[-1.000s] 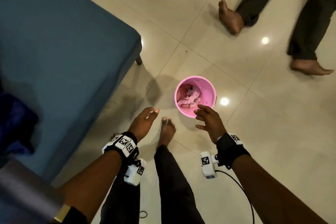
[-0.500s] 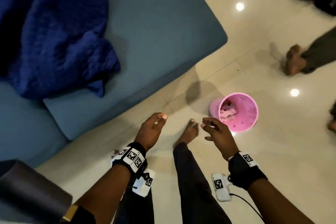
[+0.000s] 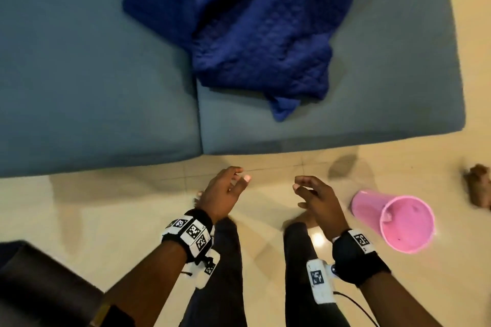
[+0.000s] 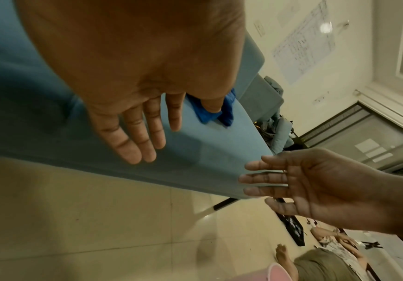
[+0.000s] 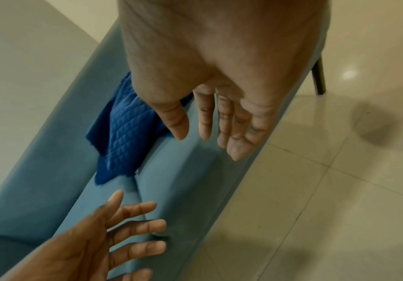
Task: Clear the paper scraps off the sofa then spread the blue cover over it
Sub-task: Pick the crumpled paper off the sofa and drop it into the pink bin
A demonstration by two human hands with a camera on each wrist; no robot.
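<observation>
1. Left hand (image 3: pixel 221 194): empty, fingers loosely spread, hanging over the floor (image 3: pixel 106 220) just short of the sofa (image 3: pixel 93 74) front edge. You hold nothing with it.
2. Right hand (image 3: pixel 317 200): empty, fingers relaxed and slightly curled, level with the left and near it. Both wrist views confirm 2 bare palms.
3. Blue cover (image 3: pixel 255 34): 1 quilted item, bunched in a heap on the seat, lying mostly on the right-hand cushion and across the seam between the 2 cushions. One corner points toward you. It is well apart from both hands.
4. Paper scraps: none visible on the seat parts that show. The heap may hide some; you cannot tell from here.
5. Pink bin (image 3: pixel 398 223): stands on the floor just beside your right hand, with something pale inside.
6. Risk, hidden scraps: if you spread the cover without lifting it clear first, any scrap under the heap stays trapped beneath.
7. Risk, poor grip: grabbing the middle of the bunch instead of 2 corners likely leaves it twisted, so it lands folded and uneven.
8. Risk, the bin: a wide swing of the right arm, or a step to the right, could knock it over and spill its contents.
9. Risk, overshoot: a hard fling could carry the cover off the sofa's far side.
10. Risk, bystander: a bare foot (image 3: pixel 478 183) shows at the right edge; mind it.
</observation>
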